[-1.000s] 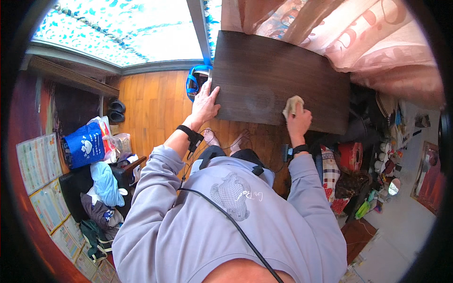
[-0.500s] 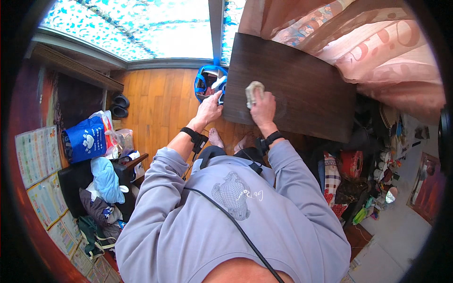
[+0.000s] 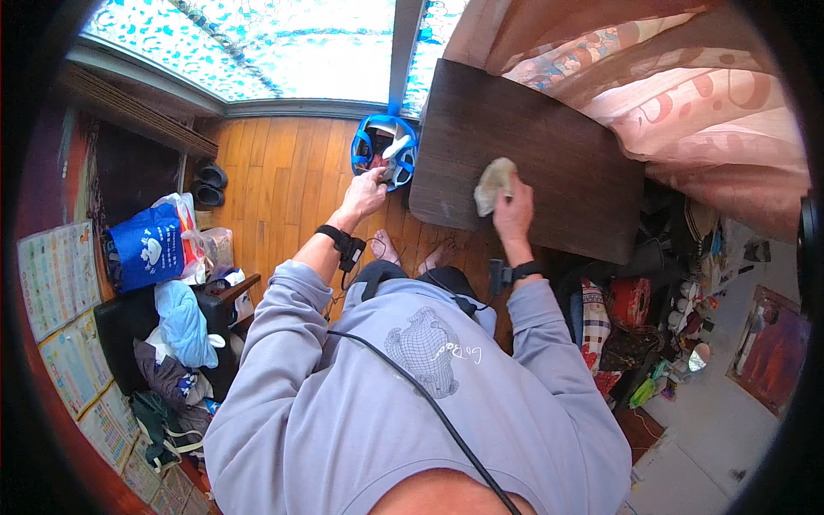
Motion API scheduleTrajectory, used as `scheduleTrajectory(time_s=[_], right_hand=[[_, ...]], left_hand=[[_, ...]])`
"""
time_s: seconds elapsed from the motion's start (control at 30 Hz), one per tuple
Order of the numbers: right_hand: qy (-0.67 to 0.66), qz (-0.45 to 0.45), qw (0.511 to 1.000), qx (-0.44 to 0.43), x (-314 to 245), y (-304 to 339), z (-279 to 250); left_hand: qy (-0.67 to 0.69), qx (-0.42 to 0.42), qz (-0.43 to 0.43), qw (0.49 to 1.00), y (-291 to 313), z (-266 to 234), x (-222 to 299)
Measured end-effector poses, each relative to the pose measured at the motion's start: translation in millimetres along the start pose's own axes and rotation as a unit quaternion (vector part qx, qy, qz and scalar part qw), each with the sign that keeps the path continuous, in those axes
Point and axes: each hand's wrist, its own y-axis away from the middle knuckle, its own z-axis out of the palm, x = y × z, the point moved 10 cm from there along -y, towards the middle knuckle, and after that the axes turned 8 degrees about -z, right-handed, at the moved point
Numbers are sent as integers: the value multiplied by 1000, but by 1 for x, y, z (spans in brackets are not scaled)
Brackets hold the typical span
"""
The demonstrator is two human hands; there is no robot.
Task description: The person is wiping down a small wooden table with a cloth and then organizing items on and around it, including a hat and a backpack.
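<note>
A crumpled pale beige cloth (image 3: 494,185) lies against the dark brown wooden tabletop (image 3: 549,137). My right hand (image 3: 513,210) grips it from its near right side, fingers closed round the edge. To the left, my left hand (image 3: 364,192) hangs just off the table's left edge, in front of a blue-and-white basket-like container (image 3: 386,146). Its index finger is stretched out and the hand holds nothing that I can see. Whether the fingertip touches the container I cannot tell.
Pink curtains (image 3: 704,112) drape over the table's far right side. Dark shoes (image 3: 209,185) stand on the wooden floor (image 3: 275,172) at left. A blue bag (image 3: 146,249) and a light blue cloth (image 3: 184,322) sit left of me. Clutter including a red item (image 3: 631,300) crowds the right.
My right hand has moved to the right and slightly nearer across the tabletop with the cloth. The left hand has shifted a little left.
</note>
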Motion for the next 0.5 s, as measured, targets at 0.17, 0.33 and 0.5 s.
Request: scheduleTrajectory(time_s=[0.17,0.33,0.5], right_hand=[[113,65,989,-69,36,18,-1],[96,-191,970,-118,-87,44,51],[-71,-344,899,-260,-189,75,93]], left_hand=[[0,-14,-11,1000,3,6,-8],[10,-15,8,1000,2,8,-2],[16,-11,14,1000,-3,7,9]])
